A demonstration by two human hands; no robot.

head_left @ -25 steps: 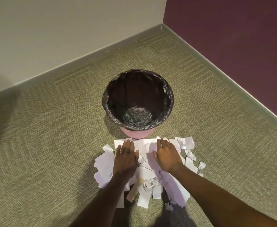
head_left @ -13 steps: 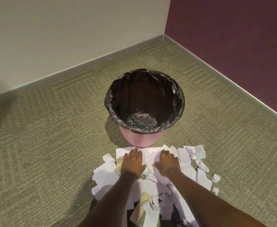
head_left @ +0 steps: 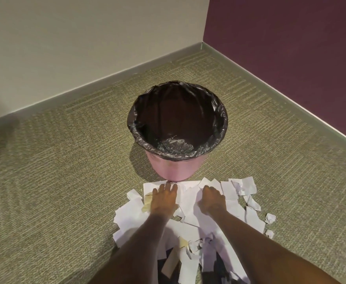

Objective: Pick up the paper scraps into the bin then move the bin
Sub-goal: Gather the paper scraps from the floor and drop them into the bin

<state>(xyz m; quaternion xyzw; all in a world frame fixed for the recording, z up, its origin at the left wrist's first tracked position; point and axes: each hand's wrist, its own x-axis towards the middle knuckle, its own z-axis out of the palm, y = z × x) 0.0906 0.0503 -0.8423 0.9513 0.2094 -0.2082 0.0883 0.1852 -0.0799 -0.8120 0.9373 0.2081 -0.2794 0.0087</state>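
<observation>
Step in hand, by judgement: gathering, the first stage of pick-up; nothing lifted yet, bin transfer and bin relocation both outstanding. Left hand (head_left: pixel 164 199) laid palm-down and flat on the paper scraps (head_left: pixel 190 210), fingers extended toward the bin, gripping nothing. Right hand (head_left: pixel 211 199) likewise palm-down on the pile, fingers somewhat curled at the tips, no scrap visibly enclosed. Scraps spread on the carpet floor (head_left: pixel 65 181) in a loose white heap, far edge touching or just short of the bin base, near edge running under both forearms to the bottom of the view. Stray pieces to the right of the main heap, including a crumpled ball (head_left: pixel 270 218) lying apart. A few tan pieces mixed in beside the left hand. Pink bin (head_left: pixel 174 169) upright just beyond the heap, lined with a black bag (head_left: pixel 139 128) folded over the rim; interior dark, no paper visible inside. Bin positioned near the room corner, clear of both walls. Next move, by judgement: draw both hands inward to bunch the sheets into one compact wad, close the fingers beneath it, lift, and release over the bin mouth. Expect thin flat pieces to slip on carpet and escape at the edges; plan repeat passes for the right-hand strays before moving the bin.
</observation>
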